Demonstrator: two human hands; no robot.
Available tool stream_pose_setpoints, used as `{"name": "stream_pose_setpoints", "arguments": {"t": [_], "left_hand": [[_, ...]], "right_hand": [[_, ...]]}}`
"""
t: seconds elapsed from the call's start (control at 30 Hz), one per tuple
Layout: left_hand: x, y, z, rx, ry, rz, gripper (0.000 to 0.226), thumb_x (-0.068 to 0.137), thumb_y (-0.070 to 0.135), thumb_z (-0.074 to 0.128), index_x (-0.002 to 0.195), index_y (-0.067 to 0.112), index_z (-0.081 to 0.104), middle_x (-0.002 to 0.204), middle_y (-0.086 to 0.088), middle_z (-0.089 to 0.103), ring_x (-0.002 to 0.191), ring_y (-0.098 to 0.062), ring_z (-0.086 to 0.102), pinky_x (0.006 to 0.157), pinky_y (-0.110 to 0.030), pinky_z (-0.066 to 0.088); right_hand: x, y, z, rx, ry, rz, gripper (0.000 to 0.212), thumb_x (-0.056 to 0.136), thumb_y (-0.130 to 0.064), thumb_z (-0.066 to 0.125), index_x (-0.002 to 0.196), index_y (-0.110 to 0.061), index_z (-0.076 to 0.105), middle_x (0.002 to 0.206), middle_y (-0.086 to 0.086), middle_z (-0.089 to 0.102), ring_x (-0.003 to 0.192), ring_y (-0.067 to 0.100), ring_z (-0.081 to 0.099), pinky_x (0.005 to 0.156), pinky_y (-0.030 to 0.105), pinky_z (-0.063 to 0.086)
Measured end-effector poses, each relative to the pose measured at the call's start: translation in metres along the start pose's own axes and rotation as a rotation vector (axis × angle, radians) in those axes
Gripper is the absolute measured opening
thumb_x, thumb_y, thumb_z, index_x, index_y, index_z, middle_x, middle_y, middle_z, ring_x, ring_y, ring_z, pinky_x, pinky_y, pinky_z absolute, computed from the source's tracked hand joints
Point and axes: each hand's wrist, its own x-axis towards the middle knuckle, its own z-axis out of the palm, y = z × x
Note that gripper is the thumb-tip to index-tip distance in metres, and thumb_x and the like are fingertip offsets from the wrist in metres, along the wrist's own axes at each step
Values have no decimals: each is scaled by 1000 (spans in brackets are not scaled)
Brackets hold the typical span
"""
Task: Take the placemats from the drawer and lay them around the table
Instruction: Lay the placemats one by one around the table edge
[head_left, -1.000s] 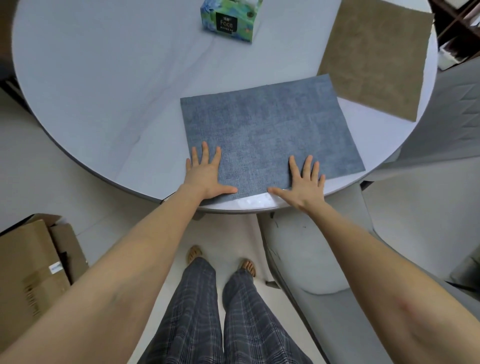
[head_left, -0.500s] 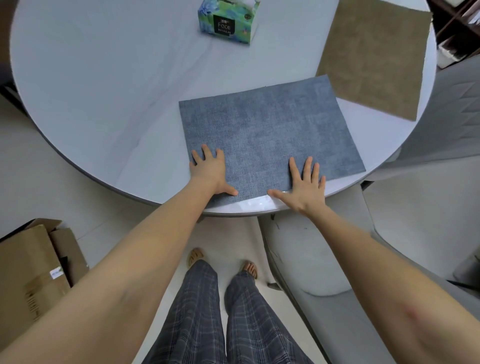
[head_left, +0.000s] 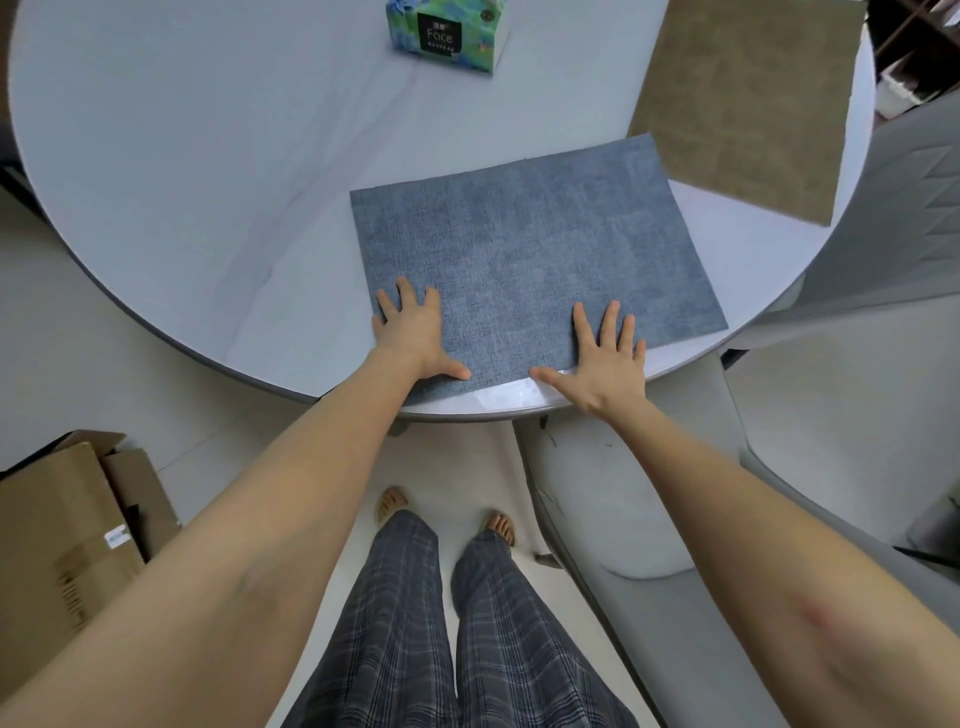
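A blue-grey placemat (head_left: 530, 244) lies flat at the near edge of the round white table (head_left: 208, 182). My left hand (head_left: 415, 332) rests palm down on its near left corner, fingers spread. My right hand (head_left: 602, 358) lies flat on its near edge, thumb stretched out over the table rim. Neither hand grips anything. A brown placemat (head_left: 748, 98) lies flat at the table's right side, its near corner close to the blue mat's far right corner.
A green tissue box (head_left: 447, 31) stands at the far middle of the table. A grey chair (head_left: 649, 545) is tucked in at my right. Cardboard boxes (head_left: 67, 540) sit on the floor at my left. My legs and feet are below the table edge.
My left hand has slid a little to the right and further onto the blue mat. The right hand and both mats have stayed put.
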Motion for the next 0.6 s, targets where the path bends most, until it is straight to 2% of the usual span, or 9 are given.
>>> {"name": "stream_pose_setpoints", "arguments": {"t": [0.3, 0.4, 0.5, 0.6], "left_hand": [[0, -1, 0, 18, -15, 1, 131, 60, 51, 85, 154, 13, 2, 158, -22, -14, 144, -48, -9, 118, -56, 7], [1, 0, -2, 38, -18, -4, 132, 58, 52, 87, 153, 14, 4, 159, -21, -11, 144, -49, -6, 117, -56, 11], [5, 6, -5, 74, -34, -11, 139, 54, 51, 88, 153, 23, -5, 157, -23, -6, 143, -52, -1, 115, -60, 20], [11, 11, -5, 119, -65, -37, 143, 54, 51, 89, 151, 34, -14, 156, -23, -7, 141, -55, -1, 111, -61, 26]], "right_hand": [[-2, -2, -1, 11, -24, 14, 105, 76, -78, 45, 151, -29, -10, 157, 14, -21, 145, 37, -16, 118, 53, 0], [3, -11, -5, -6, 47, 20, 98, 79, -75, 44, 152, -26, 0, 159, 14, -12, 146, 37, -10, 117, 55, 2], [23, -26, -11, -60, 210, -147, 83, 90, -64, 37, 153, -20, 6, 160, 11, -7, 148, 30, -7, 119, 48, 1], [55, -42, -10, -15, 235, -318, 73, 96, -56, 32, 153, -20, 4, 161, 9, -8, 148, 24, -9, 120, 40, -4]]}}
